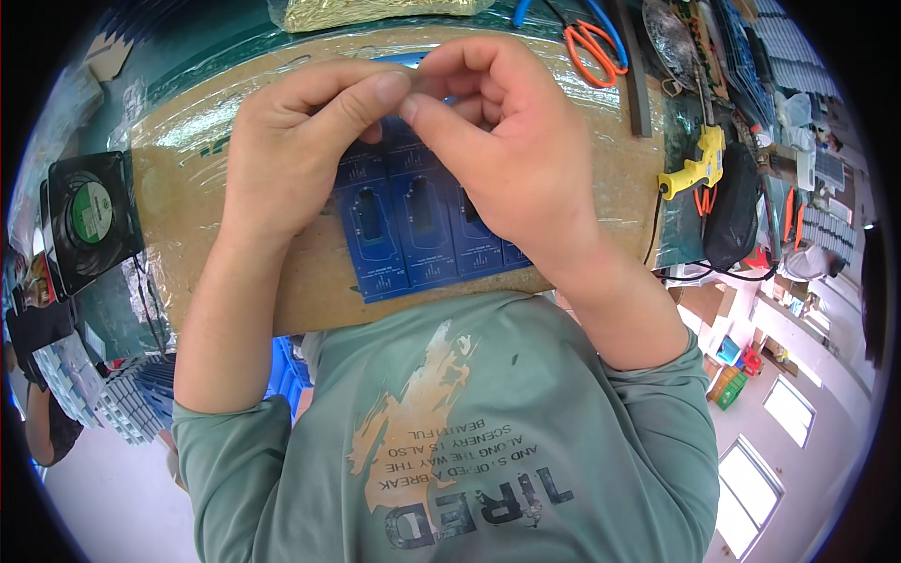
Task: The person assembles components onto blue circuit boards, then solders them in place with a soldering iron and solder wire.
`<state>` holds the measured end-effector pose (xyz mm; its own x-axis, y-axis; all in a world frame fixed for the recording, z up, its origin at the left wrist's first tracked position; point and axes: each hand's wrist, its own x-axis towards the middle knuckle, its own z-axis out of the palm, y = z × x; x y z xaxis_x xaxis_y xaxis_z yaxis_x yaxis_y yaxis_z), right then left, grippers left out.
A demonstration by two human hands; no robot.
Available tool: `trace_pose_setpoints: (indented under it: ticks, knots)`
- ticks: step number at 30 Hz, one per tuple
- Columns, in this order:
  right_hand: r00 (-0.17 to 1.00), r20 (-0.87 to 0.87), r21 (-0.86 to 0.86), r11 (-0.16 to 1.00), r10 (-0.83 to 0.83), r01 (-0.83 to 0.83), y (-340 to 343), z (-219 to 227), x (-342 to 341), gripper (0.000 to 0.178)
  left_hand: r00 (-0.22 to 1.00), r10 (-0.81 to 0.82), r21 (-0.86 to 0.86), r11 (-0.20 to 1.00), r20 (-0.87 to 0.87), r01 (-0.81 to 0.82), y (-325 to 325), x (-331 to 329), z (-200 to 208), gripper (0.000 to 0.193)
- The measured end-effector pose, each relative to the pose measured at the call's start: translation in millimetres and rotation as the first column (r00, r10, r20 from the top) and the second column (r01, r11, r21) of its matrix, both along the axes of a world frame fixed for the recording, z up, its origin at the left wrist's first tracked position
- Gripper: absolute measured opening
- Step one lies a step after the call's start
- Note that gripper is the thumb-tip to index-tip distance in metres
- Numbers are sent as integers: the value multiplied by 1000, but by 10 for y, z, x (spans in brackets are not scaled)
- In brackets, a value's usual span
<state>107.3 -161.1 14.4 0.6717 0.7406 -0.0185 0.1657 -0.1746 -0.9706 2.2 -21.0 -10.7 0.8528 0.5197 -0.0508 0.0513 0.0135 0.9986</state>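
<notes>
Above a blue circuit board panel (429,230) my two hands meet, thumbs and fingertips almost touching. My left hand (298,131) is closed, its thumb pressed against the forefinger. My right hand (511,131) is closed too, fingers curled in and thumb near the left thumb's tip. Whatever they pinch, if anything, is too small or hidden to make out. White outlines and dark oblong cutouts mark the panel, which lies flat near the edge of the brown work board (188,211). My hands cover its far part.
A black fan (89,220) stands at the left. To the right are a yellow soldering iron or glue gun (696,167), orange-handled scissors (593,58), a dark metal bar (636,84) and a black pouch (732,220). A clear bag of gold-coloured pieces (366,11) lies at the far edge.
</notes>
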Motion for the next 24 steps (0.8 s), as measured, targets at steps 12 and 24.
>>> trace_pose_setpoints:
  ticks: [12,24]
  knots:
    - [993,-76,-13,995,95,-96,-151,-62,161,31,995,81,-31,996,-54,-83,10,8,30,22]
    - [973,-230,-382,921,-15,-76,-774,33,312,20,999,44,3,999,-27,-44,50,0,21,27]
